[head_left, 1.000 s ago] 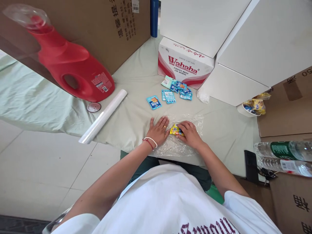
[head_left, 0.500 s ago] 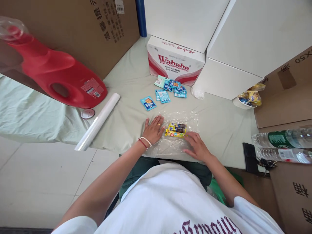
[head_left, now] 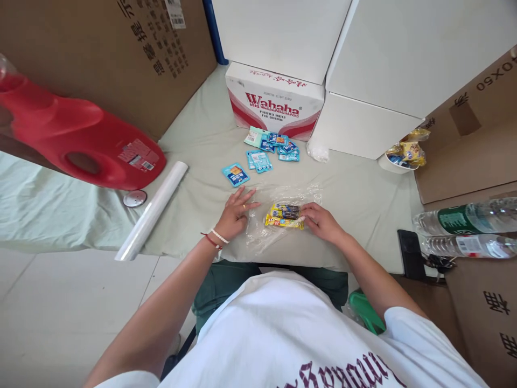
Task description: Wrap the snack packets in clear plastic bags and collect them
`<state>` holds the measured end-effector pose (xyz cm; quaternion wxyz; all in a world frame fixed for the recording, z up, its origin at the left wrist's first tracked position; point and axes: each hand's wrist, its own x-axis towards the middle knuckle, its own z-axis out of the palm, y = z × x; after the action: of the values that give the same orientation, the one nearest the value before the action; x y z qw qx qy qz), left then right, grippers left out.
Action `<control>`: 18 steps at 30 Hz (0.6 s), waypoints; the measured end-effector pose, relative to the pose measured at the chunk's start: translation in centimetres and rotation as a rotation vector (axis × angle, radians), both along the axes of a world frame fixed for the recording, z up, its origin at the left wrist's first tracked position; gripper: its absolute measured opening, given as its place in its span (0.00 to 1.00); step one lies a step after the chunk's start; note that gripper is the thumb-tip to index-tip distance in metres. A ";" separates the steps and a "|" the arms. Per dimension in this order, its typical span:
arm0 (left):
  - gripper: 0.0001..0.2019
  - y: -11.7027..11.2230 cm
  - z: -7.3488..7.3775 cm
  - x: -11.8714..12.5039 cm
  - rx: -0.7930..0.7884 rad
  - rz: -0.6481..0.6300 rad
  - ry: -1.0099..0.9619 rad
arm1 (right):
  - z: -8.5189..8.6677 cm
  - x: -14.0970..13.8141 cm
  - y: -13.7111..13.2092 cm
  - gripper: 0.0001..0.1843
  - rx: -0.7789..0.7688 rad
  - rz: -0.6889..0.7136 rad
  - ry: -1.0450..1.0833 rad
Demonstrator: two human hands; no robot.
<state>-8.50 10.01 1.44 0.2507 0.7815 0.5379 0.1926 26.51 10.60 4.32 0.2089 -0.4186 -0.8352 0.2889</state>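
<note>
A small bundle of snack sticks in yellow wrappers (head_left: pixel 284 214) lies on a sheet of clear plastic film (head_left: pixel 258 237) at the middle of the table. At its right end, my right hand (head_left: pixel 322 222) has its fingers pinched on the film, whose near right part is drawn up and folded toward the sticks. My left hand (head_left: pixel 233 216) is beside the film's left edge, fingers apart, with nothing seen in it. Just beyond it lies a blue snack packet (head_left: pixel 236 174); several similar packets (head_left: pixel 278 144) are heaped farther back.
A roll of clear film (head_left: pixel 153 210), a round lid (head_left: pixel 134 198) and a large red jug (head_left: pixel 89 140) are on the left. A Wahaba carton (head_left: pixel 274 102) stands behind the packets. On the right are a white bowl of snacks (head_left: pixel 398 166), plastic bottles (head_left: pixel 464 220) and a black phone-like object (head_left: pixel 411 254).
My right hand has closed on the film and folded its near right part inward and up. My left hand has shifted left off the film. The view has turned slightly.
</note>
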 end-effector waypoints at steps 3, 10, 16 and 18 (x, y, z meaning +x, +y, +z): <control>0.40 -2.2 0.9 -1.6 -0.031 -0.152 0.012 | 0.0 -1.0 2.5 0.14 -0.142 -0.067 -0.092; 0.45 -5.8 1.0 1.0 0.037 -0.166 0.255 | -0.9 -2.4 3.9 0.16 -0.363 -0.174 -0.066; 0.25 -3.3 1.2 3.2 0.068 -0.090 -0.008 | -0.7 -2.4 3.5 0.17 -0.395 -0.172 -0.025; 0.31 -2.1 1.2 3.8 0.042 0.090 -0.113 | -0.8 -2.4 3.4 0.17 -0.378 -0.174 -0.033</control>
<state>-4.68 7.88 2.60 0.2554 0.7495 0.5533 0.2584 24.10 14.03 3.56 0.1371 -0.5257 -0.7302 0.4144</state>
